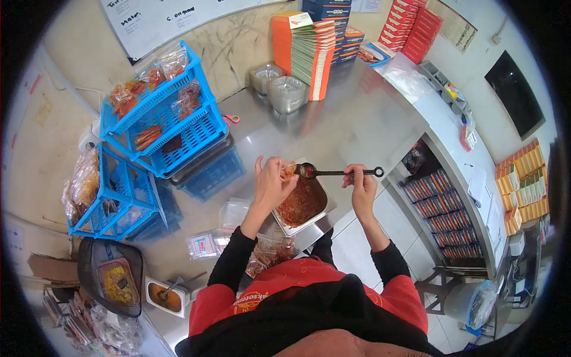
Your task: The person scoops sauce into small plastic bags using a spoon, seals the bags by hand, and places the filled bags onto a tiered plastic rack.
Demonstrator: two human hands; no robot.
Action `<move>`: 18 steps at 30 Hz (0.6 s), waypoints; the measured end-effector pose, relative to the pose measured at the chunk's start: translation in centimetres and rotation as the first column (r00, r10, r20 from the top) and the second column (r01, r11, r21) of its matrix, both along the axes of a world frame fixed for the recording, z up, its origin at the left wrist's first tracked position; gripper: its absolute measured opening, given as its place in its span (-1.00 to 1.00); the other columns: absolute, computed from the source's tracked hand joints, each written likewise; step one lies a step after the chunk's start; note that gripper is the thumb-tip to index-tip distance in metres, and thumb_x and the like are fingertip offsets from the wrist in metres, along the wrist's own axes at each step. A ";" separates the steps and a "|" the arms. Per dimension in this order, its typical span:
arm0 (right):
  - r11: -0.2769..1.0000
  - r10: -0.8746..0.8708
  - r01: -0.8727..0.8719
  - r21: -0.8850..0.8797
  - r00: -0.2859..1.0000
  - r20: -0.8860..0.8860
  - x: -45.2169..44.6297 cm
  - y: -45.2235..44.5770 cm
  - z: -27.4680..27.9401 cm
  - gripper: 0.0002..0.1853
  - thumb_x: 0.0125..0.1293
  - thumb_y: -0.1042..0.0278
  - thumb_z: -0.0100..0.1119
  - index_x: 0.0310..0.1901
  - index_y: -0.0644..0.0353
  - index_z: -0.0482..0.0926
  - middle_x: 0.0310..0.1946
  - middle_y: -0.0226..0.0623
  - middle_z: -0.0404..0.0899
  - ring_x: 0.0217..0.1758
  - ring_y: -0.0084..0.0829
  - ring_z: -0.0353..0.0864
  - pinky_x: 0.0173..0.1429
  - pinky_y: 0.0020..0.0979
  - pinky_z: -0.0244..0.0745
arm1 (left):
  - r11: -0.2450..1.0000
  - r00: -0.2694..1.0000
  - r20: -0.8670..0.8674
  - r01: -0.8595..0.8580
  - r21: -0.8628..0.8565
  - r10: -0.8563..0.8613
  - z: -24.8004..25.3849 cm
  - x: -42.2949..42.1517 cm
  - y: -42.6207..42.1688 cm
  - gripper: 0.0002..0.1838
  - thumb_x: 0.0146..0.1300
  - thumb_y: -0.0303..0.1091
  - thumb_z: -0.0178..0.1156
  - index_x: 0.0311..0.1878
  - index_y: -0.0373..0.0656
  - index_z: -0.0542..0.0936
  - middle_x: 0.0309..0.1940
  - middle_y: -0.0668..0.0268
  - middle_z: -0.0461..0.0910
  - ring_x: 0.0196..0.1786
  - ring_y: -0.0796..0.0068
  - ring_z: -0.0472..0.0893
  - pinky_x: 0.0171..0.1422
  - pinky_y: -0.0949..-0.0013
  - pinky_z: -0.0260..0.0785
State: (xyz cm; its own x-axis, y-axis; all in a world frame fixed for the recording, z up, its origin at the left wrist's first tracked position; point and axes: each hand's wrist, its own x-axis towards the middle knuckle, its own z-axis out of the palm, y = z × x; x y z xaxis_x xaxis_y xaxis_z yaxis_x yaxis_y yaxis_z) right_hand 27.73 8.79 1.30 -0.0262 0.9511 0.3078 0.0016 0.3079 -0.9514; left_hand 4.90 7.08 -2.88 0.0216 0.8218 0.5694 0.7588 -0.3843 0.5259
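Note:
My right hand (362,191) grips the handle of a black ladle (333,173), held level above a metal pan. Reddish chopped sauce (302,205) fills much of the pan (332,206). My left hand (270,185) is closed on a small clear plastic bag (288,171) with some reddish content. The ladle's bowl is right at the mouth of this bag, over the pan's far edge. Near my left forearm lie filled bags (272,249) of red sauce, flat clear bags (235,213) and a packet with a printed label (203,246).
Blue baskets (202,110) holding bagged food stand at the left. Behind are clear plastic containers (288,95) and stacked orange cartons (322,59). A second metal pan (184,300) with orange sauce sits lower left. Shelves of boxes (440,208) are at the right.

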 end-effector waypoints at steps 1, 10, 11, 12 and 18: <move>1.000 0.005 -0.006 -0.031 0.999 -0.033 -0.1 0.0 -0.3 -0.66 0.45 0.28 -0.18 -0.32 0.35 0.51 -0.51 -0.34 0.49 -0.52 -0.60 0.47 -0.44 -0.55 0.44 | 1.000 1.000 -0.004 0.001 0.000 -0.001 0.2 -0.1 0.1 -0.51 0.04 -0.21 0.28 -0.12 -0.25 0.26 -0.29 0.15 0.42 -0.16 0.15 0.49 0.35 -0.12 -0.14; 0.985 -0.029 -0.011 -0.171 0.973 -0.228 -0.5 0.4 -0.8 -0.62 0.47 0.17 -0.22 -0.28 0.31 0.50 -0.54 -0.38 0.43 -0.53 -0.61 0.41 -0.43 -0.54 0.42 | 0.945 0.985 0.168 0.100 -0.311 -0.049 2.0 -0.2 -0.1 -0.59 0.14 -0.21 0.23 -0.20 -0.24 0.24 -0.41 0.14 0.49 -0.36 0.07 0.53 -0.16 0.10 0.32; 0.985 -0.029 -0.011 -0.171 0.973 -0.229 -0.5 0.5 -0.8 -0.62 0.47 0.17 -0.22 -0.28 0.31 0.50 -0.54 -0.38 0.43 -0.53 -0.61 0.41 -0.43 -0.54 0.42 | 0.945 0.939 0.341 0.148 -0.292 -0.042 1.0 -0.5 0.4 -0.59 0.16 -0.21 0.22 -0.19 -0.24 0.23 -0.42 0.10 0.48 -0.39 0.05 0.53 -0.24 0.12 0.34; 0.985 -0.035 -0.007 -0.171 0.970 -0.242 -0.5 0.6 -0.9 -0.62 0.47 0.17 -0.22 -0.28 0.31 0.49 -0.53 -0.37 0.43 -0.52 -0.61 0.42 -0.42 -0.54 0.41 | 0.945 0.864 0.503 0.192 -0.265 -0.034 0.5 -0.7 0.6 -0.59 0.18 -0.21 0.21 -0.18 -0.25 0.22 -0.43 0.07 0.47 -0.43 0.04 0.54 -0.32 0.15 0.36; 0.996 -0.059 0.038 -0.086 0.964 -0.258 -0.8 0.2 -0.1 -0.62 0.46 0.18 -0.22 -0.31 0.29 0.49 -0.51 -0.36 0.41 -0.49 -0.60 0.41 -0.39 -0.52 0.41 | 0.925 0.951 0.308 0.100 -0.366 0.019 1.1 -0.5 0.0 -0.59 0.20 -0.26 0.20 -0.09 -0.25 0.22 -0.34 0.10 0.47 -0.24 0.23 0.58 -0.16 0.27 0.39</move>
State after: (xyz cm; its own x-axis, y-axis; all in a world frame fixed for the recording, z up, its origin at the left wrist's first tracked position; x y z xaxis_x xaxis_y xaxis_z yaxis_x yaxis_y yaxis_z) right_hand 26.97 8.99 1.25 0.0911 0.9710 0.2212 -0.2364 0.2369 -0.9423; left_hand 4.35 7.03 -1.83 -0.0631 0.9765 0.2062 0.5302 -0.1423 0.8359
